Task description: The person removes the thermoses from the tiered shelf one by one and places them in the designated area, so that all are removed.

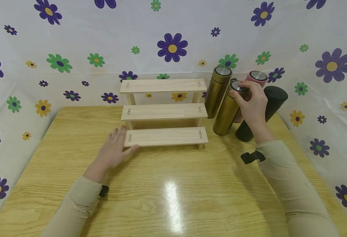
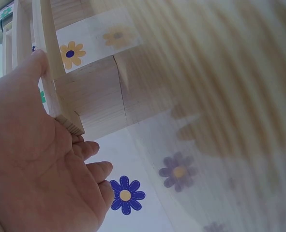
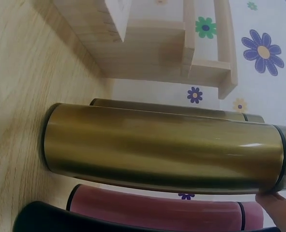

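A pale three-step wooden rack [image 1: 166, 136] stands on the table. My left hand [image 1: 112, 149] rests against the left end of its lowest step, fingers fairly straight along the end and thumb on the front edge. The left wrist view shows the palm [image 2: 41, 150] beside that step's corner. With thumb and fingertips, my right hand [image 1: 254, 102] pinches the lid of the front gold thermos [image 1: 224, 118], right of the rack. In the right wrist view this gold thermos [image 3: 162, 147] has its base close to the table; I cannot tell whether it touches.
Another gold thermos [image 1: 216, 90] stands behind, next to the rack. A pink thermos [image 1: 257, 76], partly hidden by my right hand, and a black thermos [image 1: 274, 102] stand to the right. A flowered cloth [image 1: 173, 19] hangs behind the wooden table [image 1: 149, 191].
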Tool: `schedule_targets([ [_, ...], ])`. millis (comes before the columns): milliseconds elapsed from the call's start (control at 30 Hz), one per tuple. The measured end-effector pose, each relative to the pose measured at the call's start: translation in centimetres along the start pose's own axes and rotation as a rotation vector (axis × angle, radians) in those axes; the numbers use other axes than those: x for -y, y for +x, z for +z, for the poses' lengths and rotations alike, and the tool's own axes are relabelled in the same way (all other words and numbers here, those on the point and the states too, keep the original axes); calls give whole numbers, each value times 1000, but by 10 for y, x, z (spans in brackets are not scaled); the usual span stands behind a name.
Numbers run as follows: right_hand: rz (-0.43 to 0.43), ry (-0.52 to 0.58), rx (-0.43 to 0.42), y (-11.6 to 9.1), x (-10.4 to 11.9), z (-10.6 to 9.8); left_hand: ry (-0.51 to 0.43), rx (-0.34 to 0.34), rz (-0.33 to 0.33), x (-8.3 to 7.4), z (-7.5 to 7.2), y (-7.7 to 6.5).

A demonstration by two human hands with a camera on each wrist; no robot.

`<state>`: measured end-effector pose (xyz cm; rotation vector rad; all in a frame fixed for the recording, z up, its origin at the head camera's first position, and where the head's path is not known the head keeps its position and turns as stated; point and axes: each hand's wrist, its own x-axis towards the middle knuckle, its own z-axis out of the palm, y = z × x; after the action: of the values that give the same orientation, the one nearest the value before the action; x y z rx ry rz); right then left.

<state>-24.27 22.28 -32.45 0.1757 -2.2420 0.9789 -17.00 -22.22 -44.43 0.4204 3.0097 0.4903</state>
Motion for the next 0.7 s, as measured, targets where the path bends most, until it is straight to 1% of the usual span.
schedule_targets([
  [267, -59, -30, 19, -3, 0, 0, -8, 3, -5, 0, -1, 0],
  [400, -74, -42, 20, -6, 0, -2, -6, 1, -6, -1, -2, 0],
  [500, -106, -46, 14, -7, 0, -3, -7, 4, -9, -1, -2, 0],
  [567, -154, -50, 9, -7, 0, -3, -7, 7, -11, -1, -2, 0],
  [700, -325, -92, -13, -10, 3, -4, -5, 4, -13, -1, -1, -1],
])
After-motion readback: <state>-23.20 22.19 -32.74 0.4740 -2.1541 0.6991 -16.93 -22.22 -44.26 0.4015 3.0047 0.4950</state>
